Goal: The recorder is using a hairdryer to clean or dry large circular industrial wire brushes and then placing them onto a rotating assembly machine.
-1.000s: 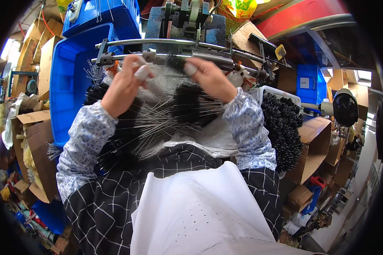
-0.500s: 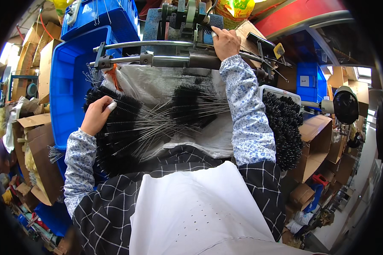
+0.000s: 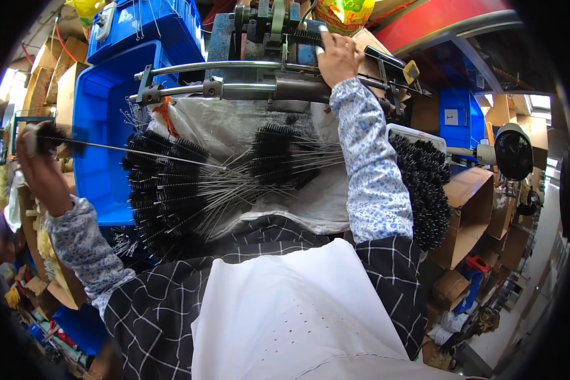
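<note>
On the far left, my left hand (image 3: 44, 168) is closed round the dark bristled end of a tube brush (image 3: 139, 152). Its thin wire stem stretches right, over a pile of black tube brushes (image 3: 164, 190) on a pale cloth in front of me. My right hand (image 3: 340, 58) reaches forward to a blue-grey bench machine (image 3: 275, 25). Its fingers are bent at the end of a short black-bristled brush (image 3: 305, 38) lying across the machine; the fingertips are partly hidden. Both hands have white finger covers.
Two metal rods (image 3: 234, 66) cross in front of the machine. A blue bin (image 3: 101, 145) stands at left. Right of my right arm, a white tray (image 3: 418, 134) is heaped with black brushes, beside an open cardboard box (image 3: 465, 209) and a dark round lamp-like head (image 3: 514, 154).
My left hand has left the pile and swung out to the far left, drawing a brush by its bristled end. At the machine, my right hand has shifted slightly, with more brush showing.
</note>
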A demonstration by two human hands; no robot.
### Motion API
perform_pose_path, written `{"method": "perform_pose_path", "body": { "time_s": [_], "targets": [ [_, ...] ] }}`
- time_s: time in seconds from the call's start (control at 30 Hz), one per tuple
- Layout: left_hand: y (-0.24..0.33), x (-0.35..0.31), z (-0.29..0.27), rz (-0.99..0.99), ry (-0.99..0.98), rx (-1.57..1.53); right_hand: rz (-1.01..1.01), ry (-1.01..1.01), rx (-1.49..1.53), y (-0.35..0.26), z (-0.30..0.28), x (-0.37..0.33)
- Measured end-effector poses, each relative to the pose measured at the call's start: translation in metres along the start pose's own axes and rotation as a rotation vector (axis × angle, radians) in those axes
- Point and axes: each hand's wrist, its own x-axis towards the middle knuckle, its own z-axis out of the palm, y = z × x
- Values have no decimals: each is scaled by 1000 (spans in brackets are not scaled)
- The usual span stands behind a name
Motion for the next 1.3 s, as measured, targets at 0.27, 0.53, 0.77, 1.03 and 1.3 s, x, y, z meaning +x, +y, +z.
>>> {"method": "perform_pose_path", "body": {
  "time_s": [0.27,0.53,0.77,1.03,1.3],
  "targets": [
    [7,2,16,820,-74,1084,202,-41,268,7,2,-15],
    [1,-10,8,424,-28,538,173,7,280,-32,2,-9],
    [20,-22,75,15,79,4,170,7,113,-78,2,-1],
    [5,-23,54,-124,-30,-31,207,-88,193,-27,-12,-9],
    [-8,-29,80,-175,-214,-262,262,-150,-5,41,-14,15]
  ]
}}
